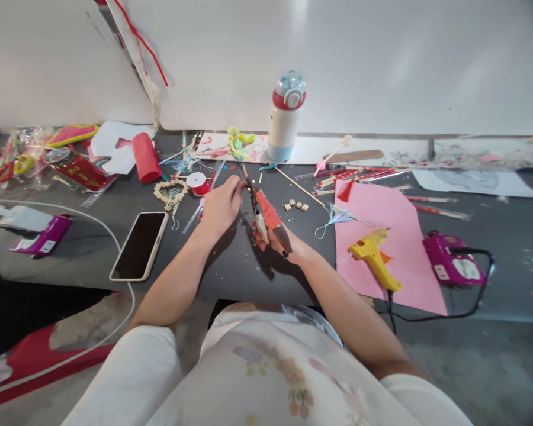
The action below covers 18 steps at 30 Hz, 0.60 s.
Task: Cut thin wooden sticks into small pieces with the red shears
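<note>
My right hand is wrapped round a pair of pliers with orange-red handles, their dark jaws pointing away from me. My left hand is closed in a pinch right beside the jaws. A thin brown tip rises there, but whether it is a stick between my left fingers or part of the tool I cannot make out. Several small pale wooden bits lie to the right of the pliers. A thin wooden stick rests behind them. Left of my left hand are a red ribbon spool and a beaded loop with a tassel.
A white bottle stands at the back. On the right, a yellow glue gun lies on pink paper near a corded purple box. A phone, a red can and a white cable are on the left.
</note>
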Motion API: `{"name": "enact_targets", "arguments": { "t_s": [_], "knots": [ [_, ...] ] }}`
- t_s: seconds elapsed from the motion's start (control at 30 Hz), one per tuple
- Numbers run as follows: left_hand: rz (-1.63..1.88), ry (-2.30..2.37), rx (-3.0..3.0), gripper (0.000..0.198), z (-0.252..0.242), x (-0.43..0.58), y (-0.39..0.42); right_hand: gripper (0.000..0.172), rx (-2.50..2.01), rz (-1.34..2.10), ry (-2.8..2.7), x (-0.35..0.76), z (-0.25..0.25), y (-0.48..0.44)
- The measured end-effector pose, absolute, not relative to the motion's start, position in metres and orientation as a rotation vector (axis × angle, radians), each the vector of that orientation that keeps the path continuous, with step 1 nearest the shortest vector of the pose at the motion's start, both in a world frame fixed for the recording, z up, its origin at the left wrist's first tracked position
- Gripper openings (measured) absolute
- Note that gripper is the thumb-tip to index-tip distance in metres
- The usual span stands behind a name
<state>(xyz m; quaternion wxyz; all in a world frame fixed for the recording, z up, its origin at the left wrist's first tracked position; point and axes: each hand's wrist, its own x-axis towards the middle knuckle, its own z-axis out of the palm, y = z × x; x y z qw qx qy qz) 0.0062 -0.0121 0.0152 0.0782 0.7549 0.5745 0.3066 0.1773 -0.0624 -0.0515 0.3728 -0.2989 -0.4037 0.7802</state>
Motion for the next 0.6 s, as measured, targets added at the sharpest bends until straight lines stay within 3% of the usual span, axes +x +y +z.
{"name": "enact_targets", "arguments": {
  "t_s": [0.17,0.37,0.6],
  "knots": [
    [0.921,1.695,2.257,0.024,0.014,0.006,-0.012,0.038,-0.774,1.949,-1.099,0.178,-0.041,-0.064],
    [0.912,1.68,2.278,0.021,0.013,0.006,-0.011,0.075,-0.763,2.039,-1.07,0.182,-0.033,-0.065],
    [0.859,1.691,2.345,0.017,0.012,0.004,-0.012,0.073,-0.726,2.101,-1.017,0.186,-0.035,-0.067]
  ]
}}
